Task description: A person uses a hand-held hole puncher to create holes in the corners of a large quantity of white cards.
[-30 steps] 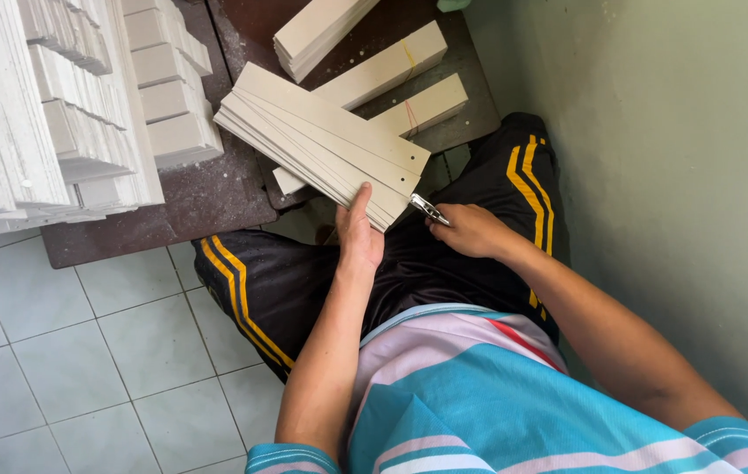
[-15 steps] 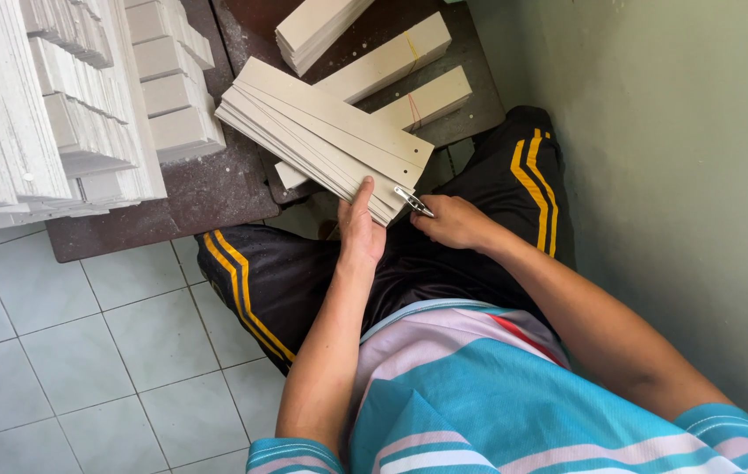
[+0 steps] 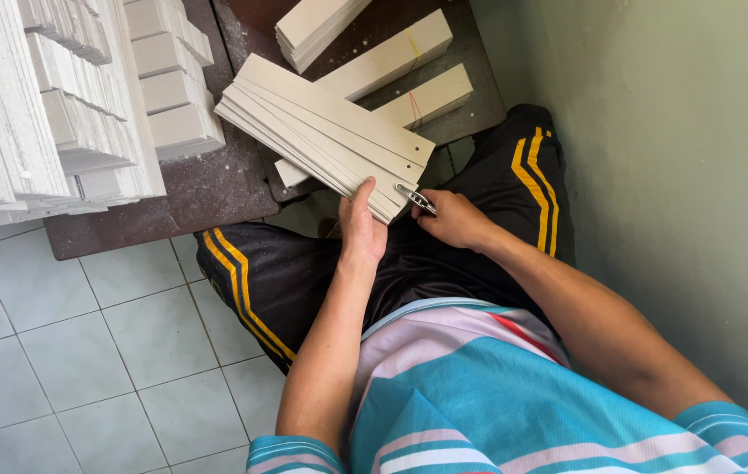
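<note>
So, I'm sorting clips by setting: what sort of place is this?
Likely a small home workshop: stacks of cut white strips fill the tiled floor, and banded bundles lie on a dark mat.

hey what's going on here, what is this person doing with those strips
A seated person holds a fanned stack of long pale card strips by its near end with the left hand. The right hand grips a small metal tool against the corner of that stack. Bundles tied with rubber bands lie on the dark board beyond, and tall piles of white strips stand to the left. What kind of tool it is, I cannot tell.
</note>
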